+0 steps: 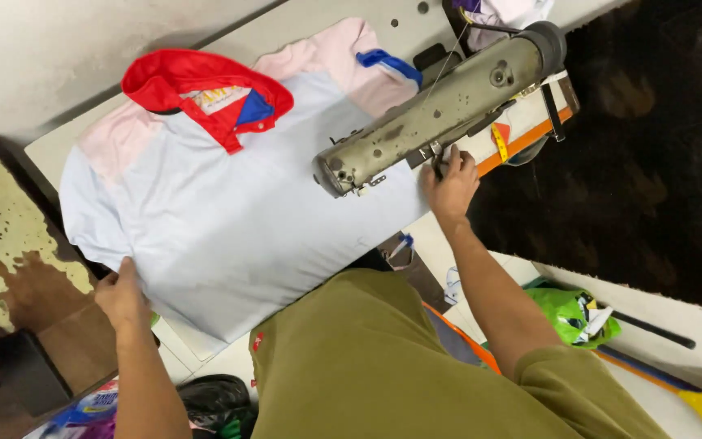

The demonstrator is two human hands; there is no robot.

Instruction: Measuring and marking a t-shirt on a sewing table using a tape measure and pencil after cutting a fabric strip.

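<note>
The left hand (123, 297) pins the pale-blue, red-collared cotton shirt (229, 203) flat, best kept taut, while the right hand (451, 183) curls its fingers under the grey metal sewing machine (440, 106), its hold hidden.

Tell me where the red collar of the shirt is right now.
In the head view, the red collar sits upper left on the sewing table, at the top of the pale blue shirt, left of the sewing machine.

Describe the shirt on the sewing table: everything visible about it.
The shirt is a short-sleeved polo of soft knit-looking fabric, pale blue in the body, pink across shoulders and sleeves, with a red collar and a blue inner placket. It lies flat, spread out on the white table, hem toward the person. The left hand presses its lower corner; its right edge passes under the sewing machine, where the right hand rests.
</note>
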